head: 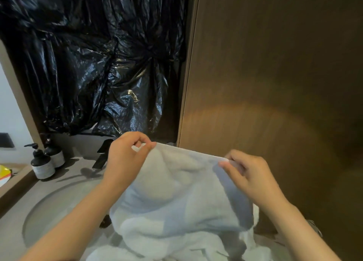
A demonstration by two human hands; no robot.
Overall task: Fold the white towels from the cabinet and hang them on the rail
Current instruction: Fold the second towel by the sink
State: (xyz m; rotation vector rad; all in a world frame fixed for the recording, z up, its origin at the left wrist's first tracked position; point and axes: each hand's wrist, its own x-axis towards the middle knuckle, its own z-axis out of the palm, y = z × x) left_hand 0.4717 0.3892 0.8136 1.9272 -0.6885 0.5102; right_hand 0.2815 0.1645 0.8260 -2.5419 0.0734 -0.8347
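Note:
A white towel [176,192] hangs in front of me, stretched by its top edge between both hands. My left hand [125,158] pinches the upper left corner between thumb and fingers. My right hand [247,174] pinches the upper right corner. The towel's lower part bunches over more white cloth [157,249] lying on the counter at the bottom of the view. The brown wooden cabinet door [275,74] stands shut to the right. No rail is in view.
A round grey sink basin [45,213] is set in the counter at the left, with a black tap [102,154] behind it. Two dark pump bottles [42,162] stand at the back left. Black plastic sheeting [94,60] covers the wall above.

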